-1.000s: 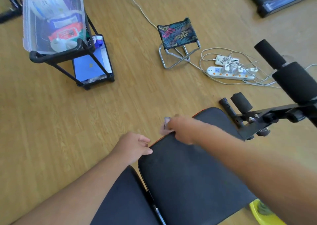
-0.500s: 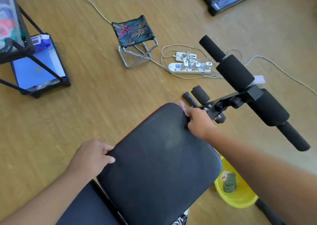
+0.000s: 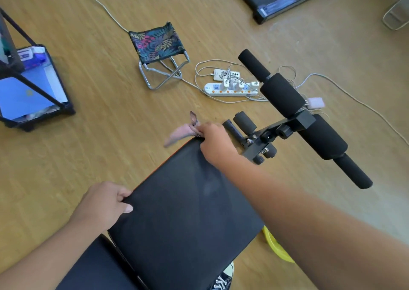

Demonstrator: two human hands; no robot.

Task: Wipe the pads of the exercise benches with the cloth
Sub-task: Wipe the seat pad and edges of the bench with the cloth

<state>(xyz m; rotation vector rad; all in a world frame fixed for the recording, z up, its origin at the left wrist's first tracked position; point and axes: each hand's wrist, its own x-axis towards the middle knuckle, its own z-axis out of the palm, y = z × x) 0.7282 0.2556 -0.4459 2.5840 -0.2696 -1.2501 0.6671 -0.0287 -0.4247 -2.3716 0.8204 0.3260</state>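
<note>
Since a moment ago, the right hand [image 3: 215, 140] has slid along the far edge of the black pad [image 3: 188, 212], and the pink cloth [image 3: 183, 130] it pinches now sticks out past that edge. At the pad's left edge, the left hand [image 3: 104, 203] curls round the rim. Bare wooden floor [image 3: 93, 146] lies open to the left, while foam rollers [image 3: 287, 99] crowd the right.

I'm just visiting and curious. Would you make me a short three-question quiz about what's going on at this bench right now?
1. True or false: the right hand holds a cloth at the far edge of the bench pad.
2. What does the left hand grip?
3. What lies on the floor by the folding stool: A) power strip B) kettle C) dumbbell?

Key: 1 true; 2 the pad's left edge; 3 A.
</note>
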